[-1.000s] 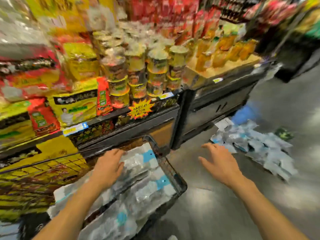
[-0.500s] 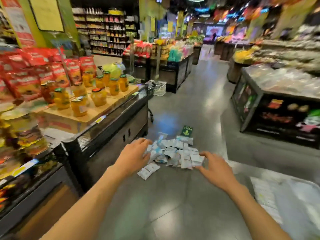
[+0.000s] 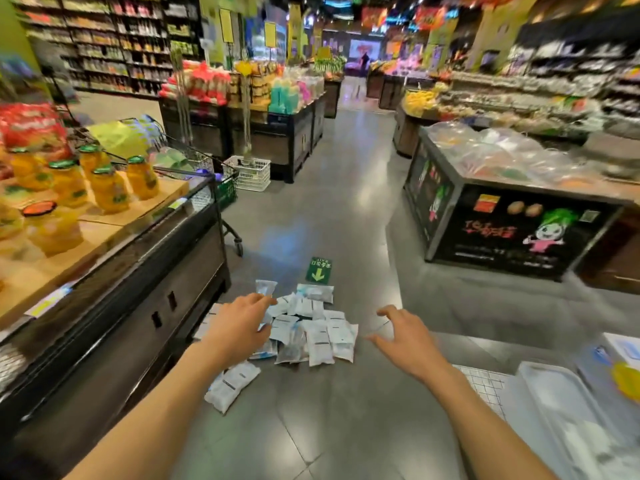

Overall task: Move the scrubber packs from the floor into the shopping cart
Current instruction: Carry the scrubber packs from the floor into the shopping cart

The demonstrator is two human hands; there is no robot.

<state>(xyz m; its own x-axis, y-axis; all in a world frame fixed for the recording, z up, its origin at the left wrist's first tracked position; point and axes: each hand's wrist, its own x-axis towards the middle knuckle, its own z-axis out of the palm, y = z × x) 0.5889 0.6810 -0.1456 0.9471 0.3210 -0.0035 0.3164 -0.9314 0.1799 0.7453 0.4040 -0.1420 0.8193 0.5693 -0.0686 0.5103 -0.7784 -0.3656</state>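
Two bare hands reach toward a scatter of scrubber packs (image 3: 313, 329) on the grey floor (image 3: 346, 427) of a supermarket aisle, seen from the head camera, the only view. The left hand (image 3: 239, 329) hangs over the near-left edge of the pile, fingers (image 3: 261, 301) loosely extended and holding nothing; whether they already touch a pack cannot be told. The right hand (image 3: 403, 336) is spread wide and empty, off to the right of the pile and apart from it — so the left is the nearer. The packs lie ahead of and between both hands, overlapped flat at mixed angles; one stray pack (image 3: 232, 385) sits closer to the person, under the left forearm, its long axis running diagonally toward the pile.

No shopping cart for the task shows clearly; a wire cart (image 3: 194, 168) stands farther up the aisle on the left, and pale trays (image 3: 561, 410) fill the lower right. A green floor sticker (image 3: 318, 270) with a downward arrow carries white characters too small to read. The dark display stand (image 3: 512, 233) on the right bears a cartoon figure and red lettering, illegible. Jars of yellow fruit (image 3: 107, 183) line the left shelf.
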